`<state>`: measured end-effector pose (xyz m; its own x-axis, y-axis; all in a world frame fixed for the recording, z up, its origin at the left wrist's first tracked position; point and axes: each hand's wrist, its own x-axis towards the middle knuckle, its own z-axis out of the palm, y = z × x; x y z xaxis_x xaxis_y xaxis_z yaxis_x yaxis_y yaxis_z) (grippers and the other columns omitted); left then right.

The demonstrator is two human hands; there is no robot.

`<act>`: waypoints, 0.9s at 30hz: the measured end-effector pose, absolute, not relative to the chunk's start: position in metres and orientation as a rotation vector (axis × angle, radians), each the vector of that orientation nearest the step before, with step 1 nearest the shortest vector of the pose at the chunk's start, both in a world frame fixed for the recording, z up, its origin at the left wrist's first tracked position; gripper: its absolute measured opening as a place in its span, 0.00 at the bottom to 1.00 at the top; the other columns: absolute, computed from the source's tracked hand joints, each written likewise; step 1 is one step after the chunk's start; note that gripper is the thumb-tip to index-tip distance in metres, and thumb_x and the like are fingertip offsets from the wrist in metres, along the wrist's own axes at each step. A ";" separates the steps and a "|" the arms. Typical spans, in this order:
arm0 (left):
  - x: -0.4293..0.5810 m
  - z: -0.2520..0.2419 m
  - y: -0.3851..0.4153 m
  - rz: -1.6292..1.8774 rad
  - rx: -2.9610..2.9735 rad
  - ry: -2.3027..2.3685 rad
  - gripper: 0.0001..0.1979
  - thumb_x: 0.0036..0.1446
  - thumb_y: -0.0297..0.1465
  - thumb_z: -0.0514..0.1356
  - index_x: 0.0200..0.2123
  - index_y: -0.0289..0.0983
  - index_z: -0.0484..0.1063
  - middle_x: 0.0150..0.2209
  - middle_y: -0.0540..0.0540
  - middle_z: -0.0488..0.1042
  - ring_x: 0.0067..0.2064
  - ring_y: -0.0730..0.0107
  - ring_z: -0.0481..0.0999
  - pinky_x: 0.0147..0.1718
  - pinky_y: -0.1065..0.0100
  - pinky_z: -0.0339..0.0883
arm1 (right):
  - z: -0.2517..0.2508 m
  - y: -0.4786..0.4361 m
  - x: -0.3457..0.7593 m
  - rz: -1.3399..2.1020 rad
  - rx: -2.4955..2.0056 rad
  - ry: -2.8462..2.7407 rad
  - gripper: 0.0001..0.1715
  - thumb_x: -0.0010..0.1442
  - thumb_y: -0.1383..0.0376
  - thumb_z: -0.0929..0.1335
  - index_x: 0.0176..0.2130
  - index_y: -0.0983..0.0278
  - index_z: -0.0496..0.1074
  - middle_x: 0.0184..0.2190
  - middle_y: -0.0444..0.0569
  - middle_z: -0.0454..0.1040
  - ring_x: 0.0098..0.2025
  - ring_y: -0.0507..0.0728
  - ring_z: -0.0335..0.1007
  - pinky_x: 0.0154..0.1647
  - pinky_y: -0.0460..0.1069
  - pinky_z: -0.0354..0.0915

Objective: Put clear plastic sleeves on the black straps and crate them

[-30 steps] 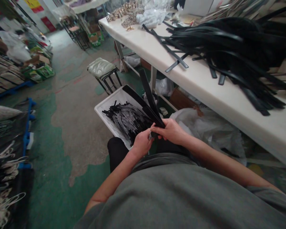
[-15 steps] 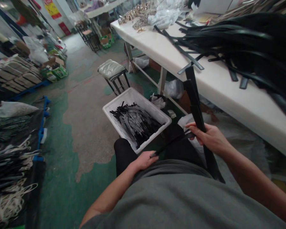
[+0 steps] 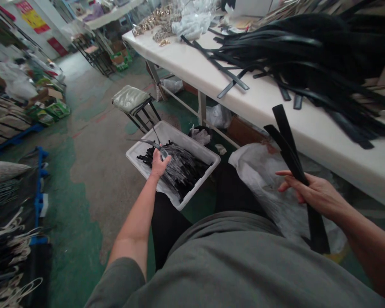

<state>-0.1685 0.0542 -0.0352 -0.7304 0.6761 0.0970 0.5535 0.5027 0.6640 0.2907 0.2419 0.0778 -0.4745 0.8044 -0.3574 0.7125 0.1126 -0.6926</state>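
My right hand (image 3: 314, 193) grips a bundle of flat black straps (image 3: 290, 147) that point up toward the white table (image 3: 269, 109) and hang down past my wrist. My left hand (image 3: 159, 162) reaches out over a white plastic bin (image 3: 137, 155) on the floor and pinches a thin grey-black strip (image 3: 156, 144) above the pile of similar strips (image 3: 182, 167) inside it. My dark-trousered knees and grey shirt fill the bottom of the view.
A large heap of black straps (image 3: 311, 51) lies on the table, with metal buckles (image 3: 154, 19) and plastic bags at its far end. A padded stool (image 3: 130, 99) stands beyond the bin. A white plastic bag (image 3: 263, 179) sits under the table. Stacked goods line the left side.
My left hand has left my lap and reached forward over the bin with a thin strip. My right hand carried the black straps away to the right.
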 end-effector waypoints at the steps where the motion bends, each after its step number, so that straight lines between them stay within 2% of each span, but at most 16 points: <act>1: -0.170 -0.040 0.052 0.920 1.121 2.586 0.38 0.52 0.40 0.63 0.63 0.33 0.56 0.65 0.36 0.58 0.68 0.55 0.52 0.64 0.59 0.48 | 0.075 0.245 0.296 1.282 -1.567 -2.263 0.39 0.51 0.35 0.62 0.48 0.59 0.73 0.33 0.56 0.80 0.18 0.55 0.63 0.23 0.54 0.63; 2: -0.168 -0.048 0.047 0.752 1.166 2.564 0.41 0.50 0.39 0.65 0.64 0.32 0.56 0.66 0.35 0.56 0.69 0.53 0.49 0.65 0.58 0.45 | 0.072 0.247 0.301 1.262 -1.584 -2.273 0.39 0.51 0.35 0.62 0.47 0.59 0.74 0.34 0.56 0.80 0.18 0.56 0.63 0.24 0.54 0.64; 4: -0.154 -0.067 0.030 0.404 1.203 2.407 0.39 0.50 0.38 0.65 0.63 0.34 0.58 0.66 0.35 0.57 0.68 0.52 0.51 0.65 0.58 0.45 | 0.067 0.252 0.311 1.220 -1.644 -2.313 0.36 0.52 0.36 0.62 0.46 0.58 0.74 0.33 0.55 0.80 0.19 0.57 0.65 0.26 0.55 0.65; 6: -0.132 -0.088 0.009 0.161 1.195 2.203 0.31 0.51 0.35 0.64 0.59 0.38 0.65 0.61 0.38 0.66 0.64 0.53 0.61 0.62 0.60 0.52 | 0.064 0.257 0.319 1.175 -1.733 -2.348 0.29 0.55 0.42 0.63 0.45 0.57 0.75 0.33 0.54 0.80 0.19 0.58 0.66 0.29 0.56 0.65; 9: -0.093 -0.110 -0.020 0.025 1.155 2.035 0.24 0.45 0.33 0.67 0.49 0.42 0.75 0.49 0.42 0.77 0.52 0.54 0.75 0.53 0.63 0.65 | 0.066 0.263 0.327 1.095 -1.920 -2.335 0.18 0.59 0.54 0.64 0.44 0.59 0.75 0.33 0.53 0.80 0.19 0.57 0.67 0.31 0.54 0.64; 12: -0.063 -0.117 -0.039 -0.001 1.149 1.971 0.21 0.45 0.33 0.66 0.46 0.41 0.77 0.46 0.43 0.79 0.50 0.53 0.77 0.51 0.63 0.66 | 0.071 0.268 0.331 0.997 -2.041 -2.285 0.14 0.60 0.60 0.65 0.42 0.63 0.76 0.34 0.54 0.80 0.19 0.55 0.68 0.31 0.52 0.63; 16: -0.056 -0.116 -0.038 0.099 1.124 1.986 0.21 0.53 0.33 0.61 0.51 0.38 0.74 0.49 0.40 0.77 0.51 0.55 0.76 0.52 0.62 0.65 | 0.066 0.275 0.332 1.033 -2.006 -2.207 0.17 0.61 0.59 0.65 0.33 0.68 0.77 0.26 0.53 0.76 0.19 0.53 0.64 0.27 0.49 0.60; 21: -0.070 -0.137 -0.005 0.267 0.938 2.119 0.23 0.61 0.36 0.54 0.56 0.32 0.69 0.50 0.36 0.76 0.51 0.60 0.75 0.50 0.64 0.66 | 0.042 0.274 0.329 1.119 -1.993 -2.138 0.18 0.59 0.57 0.65 0.35 0.68 0.77 0.23 0.52 0.75 0.18 0.52 0.62 0.25 0.48 0.59; 25: -0.071 -0.175 0.033 0.353 0.778 2.218 0.24 0.62 0.37 0.54 0.58 0.31 0.66 0.49 0.35 0.77 0.50 0.59 0.76 0.49 0.62 0.67 | 0.026 0.272 0.328 1.157 -1.990 -2.187 0.22 0.58 0.54 0.64 0.35 0.67 0.78 0.22 0.54 0.76 0.18 0.54 0.64 0.23 0.49 0.60; 27: -0.068 -0.194 0.052 0.380 0.730 2.234 0.24 0.62 0.36 0.53 0.58 0.31 0.66 0.49 0.35 0.76 0.49 0.60 0.76 0.49 0.63 0.67 | 0.020 0.274 0.332 1.041 -1.973 -2.283 0.23 0.58 0.52 0.62 0.35 0.66 0.79 0.22 0.54 0.76 0.18 0.55 0.65 0.22 0.50 0.61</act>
<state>-0.0683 0.0519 -0.1938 -0.5623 0.6063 -0.5624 0.3864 0.7939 0.4696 0.3318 0.2742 0.0200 -0.2352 0.8672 -0.4389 0.9000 0.0238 -0.4352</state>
